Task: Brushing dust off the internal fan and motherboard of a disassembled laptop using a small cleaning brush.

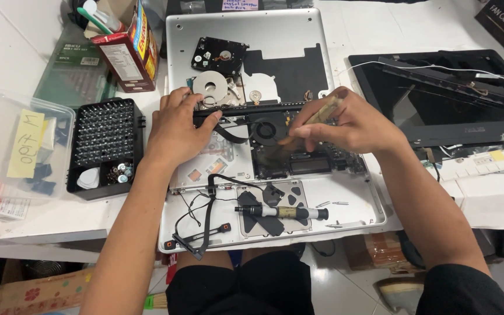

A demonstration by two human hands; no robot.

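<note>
At the far left, at nine o'clock from my hands, a clear plastic box (13, 151) with a yellow note on it stands on the white table (7, 52). Just right of it is a black tray of screwdriver bits (105, 146), and at twelve o'clock from that tray a red and white carton (129, 52) stands tilted.

My left hand (176, 131) lies palm down on the opened silver laptop (351, 198). Its fingers are bent and they press on a black bar (246, 111) that crosses the case; the thumb touches the bar from below. At twelve o'clock from this hand I see a round silver disc (209, 86) and a black hard drive (219, 55).

At six o'clock from my hands, a screwdriver with a black and brown handle (281, 212) lies on the lower part of the case, and loose black cables (205, 210) lie to its left.

My right hand (345, 125) is closed around a brush with a light wooden handle (322, 112). The bristles are blurred and they point to seven o'clock, just beside the black fan (266, 129) and over the dark board.

At three o'clock from this hand, a black laptop lid (438, 99) lies flat with a white wire (497, 76) across it.
</note>
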